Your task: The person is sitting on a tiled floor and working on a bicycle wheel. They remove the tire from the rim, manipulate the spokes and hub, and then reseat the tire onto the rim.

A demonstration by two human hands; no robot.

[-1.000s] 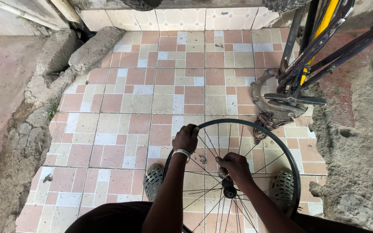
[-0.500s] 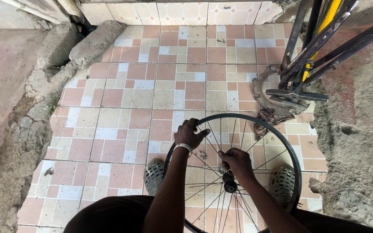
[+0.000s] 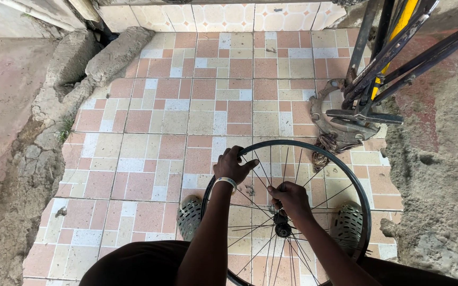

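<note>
A black spoked bicycle wheel (image 3: 345, 169) without a tyre lies flat over my lap and feet. My left hand (image 3: 231, 165) grips its rim at the upper left, a pale band on the wrist. My right hand (image 3: 291, 198) is closed around the spokes just above the dark hub (image 3: 282, 229). Both forearms reach in from the bottom of the view. Whether the right hand holds a small tool is hidden by the fingers.
Pink and cream tiled floor (image 3: 186, 106) spreads ahead. A bicycle frame on a stand (image 3: 369, 95) with a round metal base is at upper right. Rough concrete (image 3: 441, 175) borders the right, broken kerb stones (image 3: 80, 63) the left. My grey perforated clogs (image 3: 189, 214) show under the wheel.
My left hand has slid slightly along the rim and my right hand has shifted among the spokes near the hub. The wheel has stayed in place.
</note>
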